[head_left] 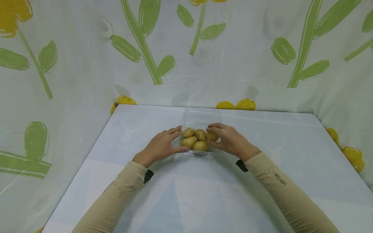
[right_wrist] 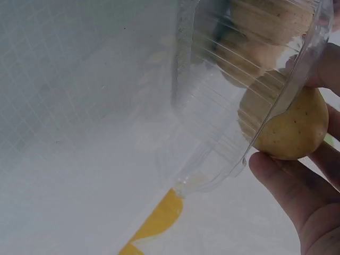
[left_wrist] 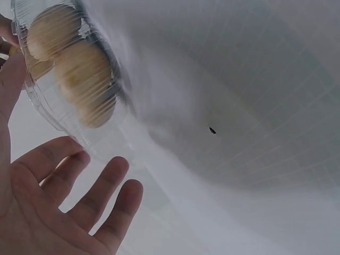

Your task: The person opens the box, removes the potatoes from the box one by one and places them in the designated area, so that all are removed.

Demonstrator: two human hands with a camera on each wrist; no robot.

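Note:
Several yellow-brown potatoes [head_left: 189, 142] sit in a clear plastic clamshell box [left_wrist: 35, 101], whose lid [head_left: 203, 115] is folded back on the far side. At the box's right end, my right hand [head_left: 233, 140] grips one more potato [right_wrist: 297, 127] between thumb and fingers. That potato is partly inside the rim, seen through the ridged wall in the right wrist view. My left hand [head_left: 161, 145] is at the left end with fingers spread, its thumb at the near left corner. Its fingertips [left_wrist: 118, 166] show beside the box wall, holding no potato.
The box rests on a pale table [head_left: 186, 194] with faint printed shapes. Behind the far table edge hangs a white curtain [head_left: 233, 74] with green leaves and yellow flowers, which also runs along both sides.

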